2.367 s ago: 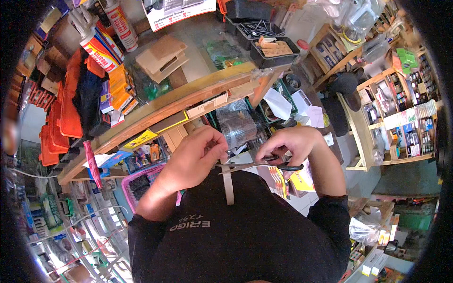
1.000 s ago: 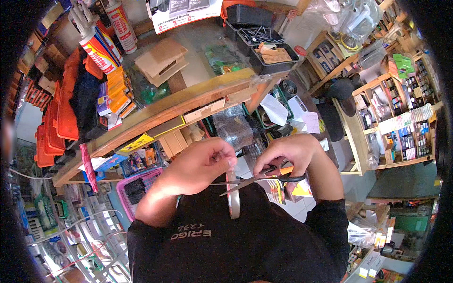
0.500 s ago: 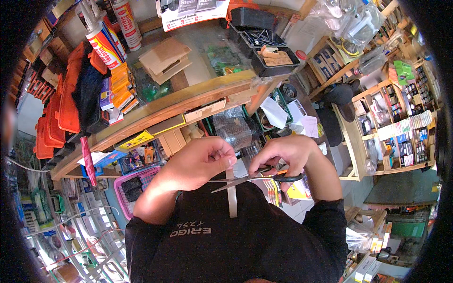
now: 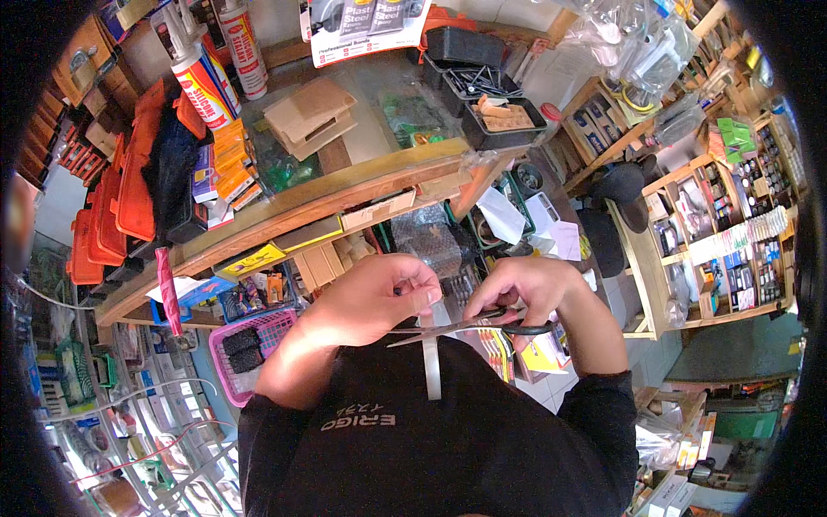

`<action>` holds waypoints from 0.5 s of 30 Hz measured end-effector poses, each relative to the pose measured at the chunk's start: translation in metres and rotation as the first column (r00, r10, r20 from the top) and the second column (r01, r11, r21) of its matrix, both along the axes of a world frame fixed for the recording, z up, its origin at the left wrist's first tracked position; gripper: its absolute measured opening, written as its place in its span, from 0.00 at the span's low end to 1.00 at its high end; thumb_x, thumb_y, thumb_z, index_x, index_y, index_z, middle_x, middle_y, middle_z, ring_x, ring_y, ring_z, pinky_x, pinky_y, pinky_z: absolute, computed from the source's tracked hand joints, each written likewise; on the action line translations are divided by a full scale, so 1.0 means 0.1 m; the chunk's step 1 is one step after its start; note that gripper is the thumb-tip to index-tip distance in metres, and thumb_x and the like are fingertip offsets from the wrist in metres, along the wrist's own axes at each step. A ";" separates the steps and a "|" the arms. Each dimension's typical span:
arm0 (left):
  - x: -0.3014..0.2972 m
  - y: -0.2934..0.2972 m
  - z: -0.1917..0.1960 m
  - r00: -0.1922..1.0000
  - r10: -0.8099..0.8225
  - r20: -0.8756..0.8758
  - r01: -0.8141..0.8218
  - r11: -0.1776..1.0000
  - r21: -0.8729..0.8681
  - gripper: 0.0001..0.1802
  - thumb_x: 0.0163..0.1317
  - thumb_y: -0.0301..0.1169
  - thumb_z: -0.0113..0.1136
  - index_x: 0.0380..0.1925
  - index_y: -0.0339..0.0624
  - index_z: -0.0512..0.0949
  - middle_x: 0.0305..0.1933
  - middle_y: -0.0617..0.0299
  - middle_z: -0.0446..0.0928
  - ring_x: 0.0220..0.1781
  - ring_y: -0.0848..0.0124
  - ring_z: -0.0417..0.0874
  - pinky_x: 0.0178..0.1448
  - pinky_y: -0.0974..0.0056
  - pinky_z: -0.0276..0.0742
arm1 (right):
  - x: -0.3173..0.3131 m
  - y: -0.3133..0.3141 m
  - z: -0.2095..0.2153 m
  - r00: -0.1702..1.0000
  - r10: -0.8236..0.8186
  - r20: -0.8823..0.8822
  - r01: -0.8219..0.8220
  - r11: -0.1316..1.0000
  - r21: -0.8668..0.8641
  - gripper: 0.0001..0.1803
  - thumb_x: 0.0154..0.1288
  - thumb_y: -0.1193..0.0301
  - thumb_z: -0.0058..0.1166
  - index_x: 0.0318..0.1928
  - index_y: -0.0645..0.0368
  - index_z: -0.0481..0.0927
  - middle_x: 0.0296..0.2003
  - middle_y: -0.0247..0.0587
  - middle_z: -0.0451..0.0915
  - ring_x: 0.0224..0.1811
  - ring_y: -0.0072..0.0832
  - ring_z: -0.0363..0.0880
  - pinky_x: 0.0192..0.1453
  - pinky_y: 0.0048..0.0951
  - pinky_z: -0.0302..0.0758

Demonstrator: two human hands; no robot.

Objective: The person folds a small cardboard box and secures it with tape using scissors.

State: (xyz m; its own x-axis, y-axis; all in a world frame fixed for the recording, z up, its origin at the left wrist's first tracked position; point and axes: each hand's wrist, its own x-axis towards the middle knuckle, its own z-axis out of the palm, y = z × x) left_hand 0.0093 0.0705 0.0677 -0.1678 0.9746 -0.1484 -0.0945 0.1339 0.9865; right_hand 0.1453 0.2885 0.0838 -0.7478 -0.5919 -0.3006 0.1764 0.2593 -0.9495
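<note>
My left hand (image 4: 369,297) pinches a narrow whitish strip (image 4: 432,372) between thumb and fingers, and its lower end hangs down in front of my black shirt. My right hand (image 4: 536,286) grips a pair of scissors (image 4: 457,327) by the dark handle loops. Their blades point left and lie across the strip just below my left fingertips. A small gap shows between the blade tips; whether the edges touch the strip I cannot tell. What the strip is made of is not clear.
Ahead runs a wooden-framed glass counter (image 4: 336,196) bearing cardboard pieces (image 4: 308,116), sealant tubes (image 4: 202,90) and a black bin of screws (image 4: 478,82). A pink basket (image 4: 284,323) stands at left below. Stocked wooden shelves (image 4: 719,211) rise at right.
The scissor blades look slightly closer together across the strip. Both hands keep their grips. The whole view has shifted a little, so the surroundings sit slightly farther right.
</note>
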 end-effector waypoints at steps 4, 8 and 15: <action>0.02 0.01 0.01 1.000 0.000 -0.029 0.000 1.000 0.015 0.12 0.62 0.33 0.56 0.34 0.33 0.76 0.28 0.60 0.78 0.33 0.76 0.77 0.38 0.69 0.72 | 0.05 0.01 -0.04 0.999 -0.037 -0.030 0.036 0.999 -0.021 0.31 0.41 0.65 0.73 0.48 0.63 0.77 0.22 0.28 0.73 0.22 0.15 0.64 0.26 0.20 0.62; 0.04 0.01 0.01 0.999 -0.008 -0.033 0.008 1.000 0.025 0.11 0.63 0.32 0.55 0.34 0.32 0.76 0.28 0.61 0.78 0.31 0.76 0.77 0.38 0.68 0.72 | 0.10 -0.01 0.00 0.999 -0.042 0.013 0.042 0.999 -0.023 0.29 0.43 0.67 0.71 0.48 0.63 0.77 0.23 0.28 0.75 0.23 0.14 0.66 0.26 0.20 0.63; 0.09 0.00 0.03 0.999 0.033 -0.004 -0.033 0.999 0.008 0.12 0.64 0.32 0.54 0.35 0.31 0.75 0.28 0.61 0.77 0.32 0.76 0.79 0.38 0.69 0.73 | 0.13 -0.04 0.05 0.997 -0.071 -0.005 0.071 0.997 0.015 0.27 0.45 0.70 0.70 0.48 0.63 0.78 0.24 0.30 0.78 0.25 0.13 0.69 0.29 0.22 0.68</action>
